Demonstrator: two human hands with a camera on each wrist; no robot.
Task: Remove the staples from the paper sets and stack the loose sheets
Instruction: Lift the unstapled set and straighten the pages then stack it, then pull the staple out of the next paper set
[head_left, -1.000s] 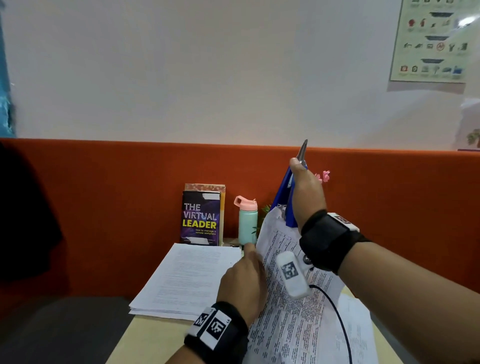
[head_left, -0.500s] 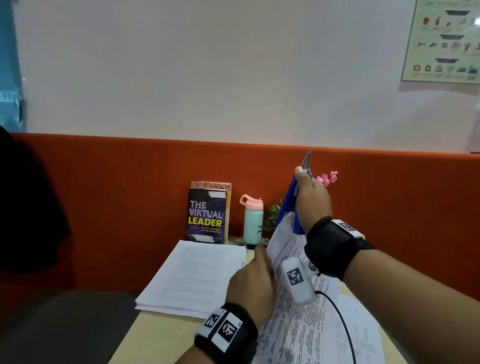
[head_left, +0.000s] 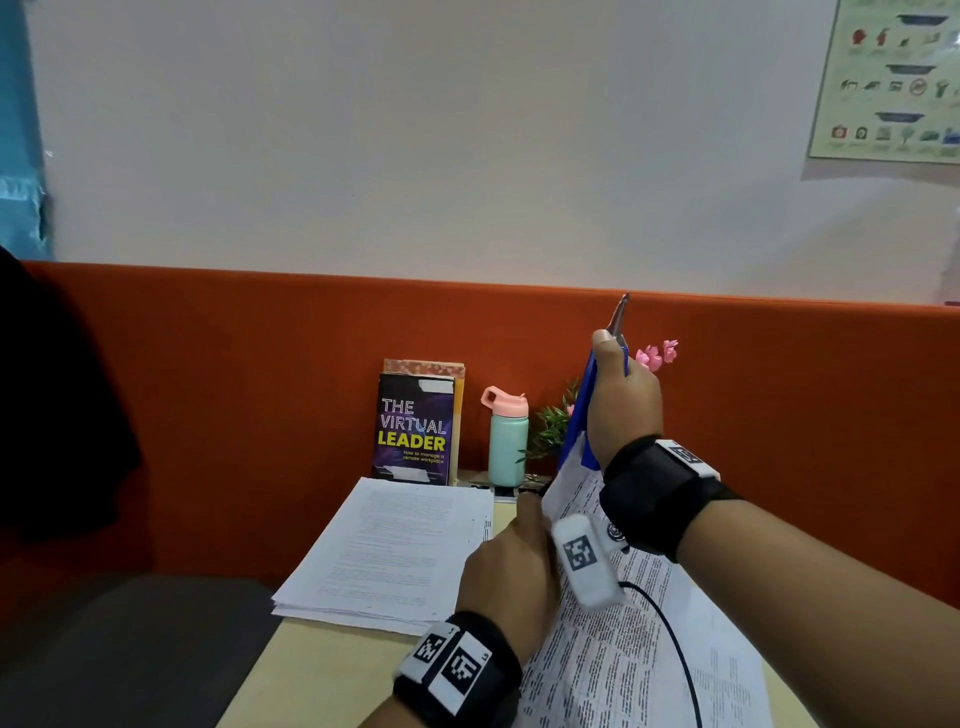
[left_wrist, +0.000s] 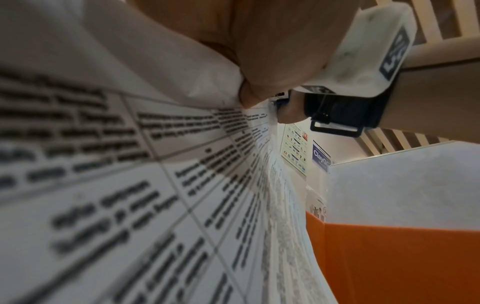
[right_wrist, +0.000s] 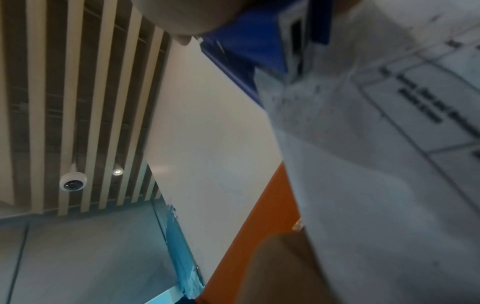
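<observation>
My right hand (head_left: 623, 405) is raised in front of the orange partition and grips a blue staple remover (head_left: 579, 415) with its metal tip (head_left: 619, 314) pointing up. The remover's lower end meets the lifted top corner of a printed paper set (head_left: 623, 665), which slopes up from the table. My left hand (head_left: 509, 566) holds that set near its left edge, fingers curled on the paper (left_wrist: 130, 205). The right wrist view shows the blue remover (right_wrist: 249, 45) against the paper corner (right_wrist: 376, 164). A stack of loose sheets (head_left: 395, 545) lies to the left.
Against the orange partition (head_left: 260, 389) stand a book (head_left: 413, 431), a mint bottle (head_left: 506, 441) and a small plant with pink flowers (head_left: 553, 426). The pale table (head_left: 311, 670) ends just left of the loose stack. A black cable (head_left: 675, 639) crosses the paper set.
Both hands keep their grips and nearly the same places. Only the head view has shifted a little.
</observation>
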